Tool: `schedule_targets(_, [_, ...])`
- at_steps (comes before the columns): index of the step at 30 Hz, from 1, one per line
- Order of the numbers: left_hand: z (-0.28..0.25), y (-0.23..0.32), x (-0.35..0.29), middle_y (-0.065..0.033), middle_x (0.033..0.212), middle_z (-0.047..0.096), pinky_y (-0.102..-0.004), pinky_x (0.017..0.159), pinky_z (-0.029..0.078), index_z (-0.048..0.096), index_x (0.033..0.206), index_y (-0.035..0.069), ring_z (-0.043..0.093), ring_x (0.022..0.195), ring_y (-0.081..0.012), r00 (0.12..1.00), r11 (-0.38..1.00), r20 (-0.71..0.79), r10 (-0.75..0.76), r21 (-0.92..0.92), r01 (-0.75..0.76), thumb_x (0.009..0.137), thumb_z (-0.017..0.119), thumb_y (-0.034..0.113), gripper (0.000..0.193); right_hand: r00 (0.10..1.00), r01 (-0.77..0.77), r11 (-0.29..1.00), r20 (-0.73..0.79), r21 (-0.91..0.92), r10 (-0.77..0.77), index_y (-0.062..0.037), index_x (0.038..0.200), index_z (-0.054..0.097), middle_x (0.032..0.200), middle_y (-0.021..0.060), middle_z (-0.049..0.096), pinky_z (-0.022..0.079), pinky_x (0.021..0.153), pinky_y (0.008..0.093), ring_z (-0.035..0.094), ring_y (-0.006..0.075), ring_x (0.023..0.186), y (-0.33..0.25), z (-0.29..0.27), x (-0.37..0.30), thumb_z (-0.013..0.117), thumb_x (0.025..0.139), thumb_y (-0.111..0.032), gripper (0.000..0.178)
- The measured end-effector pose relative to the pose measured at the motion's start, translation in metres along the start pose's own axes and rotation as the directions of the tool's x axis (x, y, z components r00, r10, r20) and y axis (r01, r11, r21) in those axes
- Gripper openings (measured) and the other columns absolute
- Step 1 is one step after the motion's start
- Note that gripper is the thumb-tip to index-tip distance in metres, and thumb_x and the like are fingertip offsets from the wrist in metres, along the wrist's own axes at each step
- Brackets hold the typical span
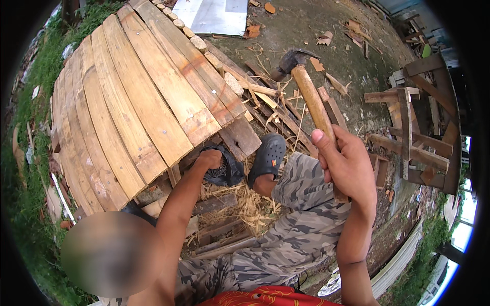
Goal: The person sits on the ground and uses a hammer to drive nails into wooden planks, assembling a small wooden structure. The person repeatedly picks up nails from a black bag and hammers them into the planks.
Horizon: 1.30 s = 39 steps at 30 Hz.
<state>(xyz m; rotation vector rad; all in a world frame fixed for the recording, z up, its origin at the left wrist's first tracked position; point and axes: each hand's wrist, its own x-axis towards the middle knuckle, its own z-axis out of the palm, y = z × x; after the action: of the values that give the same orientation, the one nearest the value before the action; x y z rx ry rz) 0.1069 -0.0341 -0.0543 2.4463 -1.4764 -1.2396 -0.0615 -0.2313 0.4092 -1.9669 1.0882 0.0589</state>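
Note:
My right hand is wrapped round the wooden handle of a claw hammer, raised with its dark metal head pointing away from me. My left hand reaches down into a black plastic bag that holds small dark pieces, seemingly nails. Its fingers look curled, and their tips are hidden in the bag. Just left of that hand is the edge of a panel of wooden planks, with nail heads showing along the boards.
My foot in a dark clog stands beside the bag. Wood scraps and straw-like shavings litter the ground. A wooden frame stands at the right, a pale sheet lies at the far side, and grass borders the left.

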Motion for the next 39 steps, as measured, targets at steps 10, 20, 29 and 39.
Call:
schedule_targets(10, [-0.025, -0.008, -0.039, -0.0211, 0.113, 0.071, -0.047, 0.093, 0.052, 0.074, 0.114, 0.005, 0.067, 0.108, -0.0366, 0.996, 0.943, -0.089, 0.024, -0.329, -0.052, 0.091, 0.063, 0.016, 0.028, 0.999, -0.007, 1.0, 0.041, -0.019, 0.008, -0.0027, 0.086, 0.058, 0.061, -0.0025, 0.051, 0.037, 0.043, 0.0234, 0.046, 0.0048, 0.045, 0.003, 0.001, 0.0, 0.061, 0.103, -0.042, 0.043])
schedule_targets(20, [-0.028, 0.027, -0.051, -0.0195, 0.133, 0.062, -0.0471, 0.097, 0.054, 0.067, 0.13, 0.011, 0.061, 0.121, -0.0361, 0.99, 0.997, 0.112, -0.08, 0.028, 0.077, 0.089, 0.063, 0.012, 0.041, 0.999, -0.007, 1.0, 0.043, -0.027, 0.008, -0.0028, 0.088, 0.059, 0.061, -0.0028, 0.051, 0.036, 0.042, 0.0231, 0.047, 0.0044, 0.045, 0.0, 0.003, -0.001, 0.061, 0.103, -0.041, 0.041])
schedule_targets(29, [-0.032, 0.032, -0.042, -0.022, 0.123, 0.068, -0.0492, 0.091, 0.054, 0.07, 0.116, 0.002, 0.066, 0.113, -0.0389, 0.964, 0.988, 0.221, -0.15, -0.01, 0.156, 0.087, 0.063, 0.032, 0.042, 0.999, -0.01, 0.999, 0.031, -0.048, 0.011, -0.0001, 0.088, 0.06, 0.059, 0.0005, 0.052, 0.039, 0.044, 0.0275, 0.05, 0.0083, 0.045, 0.003, 0.001, -0.001, 0.061, 0.103, -0.04, 0.043])
schedule_targets(39, [-0.002, 0.022, -0.077, -0.0157, 0.12, 0.066, -0.047, 0.095, 0.052, 0.077, 0.11, 0.013, 0.063, 0.114, -0.0353, 0.984, 0.965, 0.045, -0.172, -0.192, 0.177, 0.088, 0.069, 0.03, 0.029, 0.999, -0.007, 0.948, 0.033, -0.319, 0.018, 0.0031, 0.088, 0.061, 0.06, 0.0097, 0.057, 0.046, 0.049, 0.0366, 0.057, 0.0222, 0.048, 0.025, -0.003, 0.002, 0.063, 0.101, -0.04, 0.046])
